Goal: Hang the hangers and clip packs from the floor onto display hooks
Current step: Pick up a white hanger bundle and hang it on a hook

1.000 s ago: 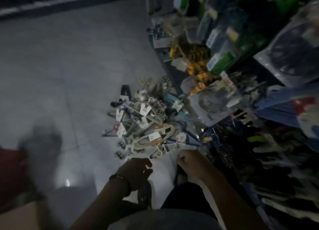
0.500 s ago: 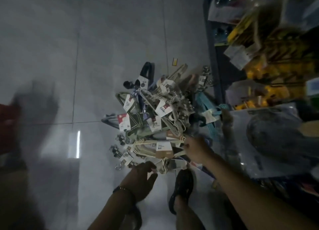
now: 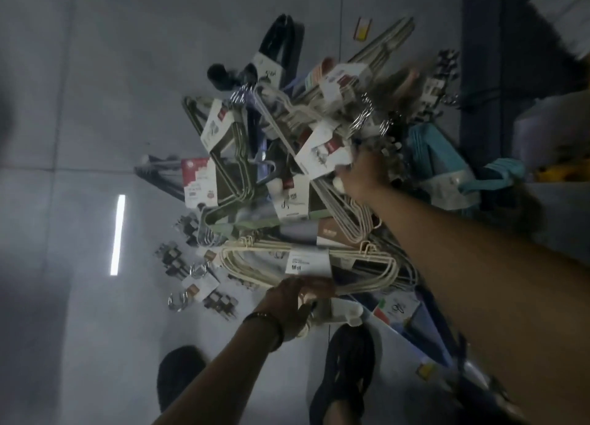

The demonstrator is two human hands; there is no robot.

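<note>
barely started tbh. left hand [image 3: 295, 303] curled round near edge of cream hanger bundle [image 3: 255, 261], bundle lying on floor [image 3: 95, 105]. right hand [image 3: 364, 174] buried in hanger pile [image 3: 223, 131] beyond, fingers hidden, grip unclear. clip packs [image 3: 194, 289] left of left hand, untouched. nothing visibly hung yet.

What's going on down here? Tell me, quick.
A person is bent over a pile of hanger packs on the floor beside the shelving. The left grip holds the cream hangers at the near edge of the pile. The right grip reaches into the middle, against a white-labelled pack; blur hides whether it holds anything. Small clip packs lie to the left.
</note>
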